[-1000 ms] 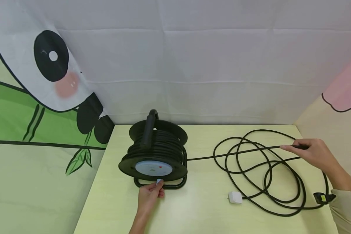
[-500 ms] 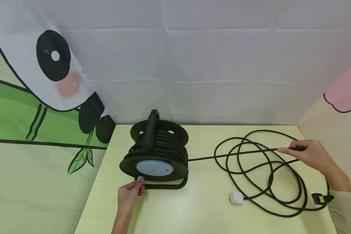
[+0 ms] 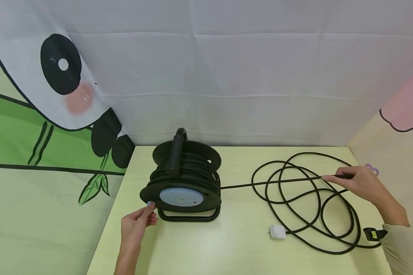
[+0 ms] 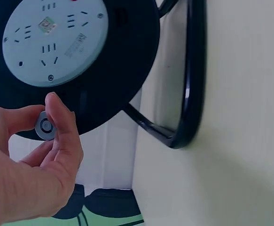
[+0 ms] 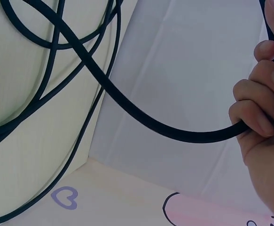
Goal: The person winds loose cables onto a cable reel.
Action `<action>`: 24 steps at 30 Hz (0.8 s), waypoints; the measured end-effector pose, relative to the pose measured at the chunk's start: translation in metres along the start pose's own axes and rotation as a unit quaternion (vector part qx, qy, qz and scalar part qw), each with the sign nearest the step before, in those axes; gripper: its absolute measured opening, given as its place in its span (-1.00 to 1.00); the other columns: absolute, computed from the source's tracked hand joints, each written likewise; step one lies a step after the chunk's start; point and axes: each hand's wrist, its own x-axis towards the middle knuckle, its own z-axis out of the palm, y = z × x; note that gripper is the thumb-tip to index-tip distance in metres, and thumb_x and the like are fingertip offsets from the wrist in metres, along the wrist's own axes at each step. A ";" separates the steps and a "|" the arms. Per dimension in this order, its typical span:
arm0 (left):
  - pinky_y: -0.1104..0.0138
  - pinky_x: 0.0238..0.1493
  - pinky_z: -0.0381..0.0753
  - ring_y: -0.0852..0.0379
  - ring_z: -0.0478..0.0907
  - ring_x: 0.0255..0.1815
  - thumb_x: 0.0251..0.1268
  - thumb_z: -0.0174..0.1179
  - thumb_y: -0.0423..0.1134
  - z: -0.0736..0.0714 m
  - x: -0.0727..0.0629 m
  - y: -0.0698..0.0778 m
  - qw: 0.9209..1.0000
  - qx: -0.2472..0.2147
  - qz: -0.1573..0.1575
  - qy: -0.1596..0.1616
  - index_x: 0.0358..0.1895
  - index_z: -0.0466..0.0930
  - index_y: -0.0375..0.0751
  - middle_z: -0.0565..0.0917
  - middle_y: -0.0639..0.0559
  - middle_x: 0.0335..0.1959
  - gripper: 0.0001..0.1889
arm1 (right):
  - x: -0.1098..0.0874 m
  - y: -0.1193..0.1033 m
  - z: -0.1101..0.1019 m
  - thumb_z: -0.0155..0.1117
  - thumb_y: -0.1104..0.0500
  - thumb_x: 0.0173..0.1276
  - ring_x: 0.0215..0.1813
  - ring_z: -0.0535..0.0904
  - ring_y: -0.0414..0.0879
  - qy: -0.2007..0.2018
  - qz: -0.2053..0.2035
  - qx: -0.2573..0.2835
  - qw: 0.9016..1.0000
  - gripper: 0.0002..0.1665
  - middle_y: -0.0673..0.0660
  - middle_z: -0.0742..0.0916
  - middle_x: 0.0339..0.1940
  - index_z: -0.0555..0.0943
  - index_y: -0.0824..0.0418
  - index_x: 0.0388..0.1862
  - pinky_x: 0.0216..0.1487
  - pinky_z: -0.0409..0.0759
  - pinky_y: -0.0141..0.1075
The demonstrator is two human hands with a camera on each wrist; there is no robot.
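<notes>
A black cable reel [image 3: 148,194] stands on the table at left of centre in the head view, cable wound round its drum. Thumb and fingers of my left hand [image 3: 133,227] pinch a small grey crank knob [image 4: 45,126] low on the reel's front disc. The disc's pale blue socket panel [image 4: 57,42] faces the left wrist camera. From the reel a black cable [image 3: 272,182] stretches right to my right hand [image 3: 363,185], whose fingers curl round it. In the right wrist view, slack cable [image 5: 193,136] hangs in a curve from that hand.
Loose loops of cable [image 3: 357,229] lie across the table's right side. A white plug [image 3: 277,232] at the cable's end rests near them. The reel's tubular frame [image 3: 189,219] sits on the table [image 3: 234,248]. A white cloth backdrop [image 3: 247,95] rises behind.
My left hand has moved left and slightly up with the knob, and the reel's disc has turned. My right hand has shifted a little left with the cable.
</notes>
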 end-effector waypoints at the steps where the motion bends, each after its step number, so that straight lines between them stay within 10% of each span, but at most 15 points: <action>1: 0.36 -0.34 0.76 0.17 0.69 -0.56 0.40 0.37 -0.06 -0.001 -0.001 0.003 1.000 0.001 0.000 0.001 -0.10 0.72 -0.56 0.71 0.00 -0.54 -0.53 | 0.000 0.000 0.000 0.53 0.06 0.33 -0.58 0.08 -0.35 0.002 0.000 -0.001 1.000 -0.51 -0.18 0.24 -0.68 0.43 0.00 -0.67 -0.53 -0.02 -0.22; 3: 0.36 -0.33 0.76 0.17 0.69 -0.56 0.40 0.37 -0.05 -0.003 -0.002 0.010 1.000 0.003 0.002 0.004 -0.11 0.73 -0.54 0.71 0.02 -0.55 -0.53 | 0.000 0.001 -0.002 0.53 0.08 0.33 -0.60 0.07 -0.34 0.007 0.002 0.001 1.000 -0.51 -0.18 0.24 -0.70 0.44 0.01 -0.68 -0.53 -0.01 -0.19; 6: 0.36 -0.34 0.76 0.17 0.69 -0.57 0.40 0.37 -0.07 -0.005 -0.005 0.021 1.000 0.000 0.006 0.008 -0.12 0.72 -0.54 0.70 0.04 -0.56 -0.55 | -0.002 0.004 -0.004 0.52 0.12 0.34 -0.61 0.04 -0.34 0.007 -0.003 0.018 1.000 -0.50 -0.16 0.22 -0.71 0.42 0.04 -0.69 -0.10 0.51 -0.23; 8: 0.37 -0.35 0.75 0.17 0.68 -0.57 0.41 0.37 -0.08 -0.007 -0.007 0.027 1.000 -0.003 0.010 0.009 -0.13 0.72 -0.54 0.70 0.05 -0.56 -0.56 | -0.003 0.007 -0.004 0.51 0.13 0.34 -0.61 0.03 -0.33 0.005 -0.005 0.029 1.000 -0.48 -0.16 0.21 -0.72 0.39 0.05 -0.69 0.47 0.25 0.15; 11: 0.37 -0.36 0.75 0.18 0.67 -0.58 0.41 0.37 -0.10 -0.007 -0.011 0.037 1.000 -0.009 0.017 0.008 -0.14 0.72 -0.53 0.70 0.06 -0.57 -0.59 | -0.003 0.011 -0.002 0.51 0.15 0.34 -0.60 0.04 -0.32 0.004 -0.008 0.040 0.999 -0.45 -0.14 0.21 -0.71 0.35 0.07 -0.69 0.46 -0.39 0.49; 13: 0.37 -0.36 0.75 0.17 0.67 -0.58 0.40 0.37 -0.10 -0.007 -0.013 0.042 1.000 -0.009 0.022 0.005 -0.12 0.73 -0.52 0.70 0.06 -0.57 -0.59 | -0.004 0.014 0.001 0.51 0.12 0.34 -0.59 0.03 -0.33 0.004 0.002 0.031 1.000 -0.44 -0.14 0.21 -0.70 0.33 0.08 -0.68 0.57 0.10 0.13; 15: 0.37 -0.35 0.76 0.17 0.67 -0.58 0.40 0.37 -0.10 -0.005 -0.016 0.047 1.000 -0.009 0.028 0.003 -0.09 0.72 -0.53 0.70 0.06 -0.57 -0.58 | -0.006 0.016 0.004 0.51 0.11 0.35 -0.59 0.04 -0.32 0.000 0.015 0.028 0.999 -0.43 -0.14 0.21 -0.69 0.33 0.10 -0.67 0.01 0.50 -0.27; 17: 0.36 -0.35 0.76 0.17 0.67 -0.59 0.40 0.37 -0.10 -0.003 -0.019 0.051 0.999 -0.008 0.033 0.002 -0.05 0.71 -0.55 0.71 0.05 -0.57 -0.56 | -0.008 0.017 0.008 0.50 0.08 0.37 -0.59 0.05 -0.31 -0.009 0.029 0.024 0.999 -0.43 -0.14 0.21 -0.68 0.33 0.12 -0.66 -0.51 0.18 -0.30; 24: 0.34 -0.37 0.76 0.14 0.66 -0.60 0.40 0.38 -0.13 0.004 -0.029 0.064 0.998 -0.019 0.056 -0.006 -0.05 0.70 -0.59 0.71 -0.01 -0.57 -0.55 | -0.008 0.015 0.023 0.50 0.00 0.35 -0.58 0.11 -0.29 -0.017 0.040 0.013 0.999 -0.49 -0.14 0.26 -0.68 0.44 0.06 -0.68 -0.59 0.05 -0.29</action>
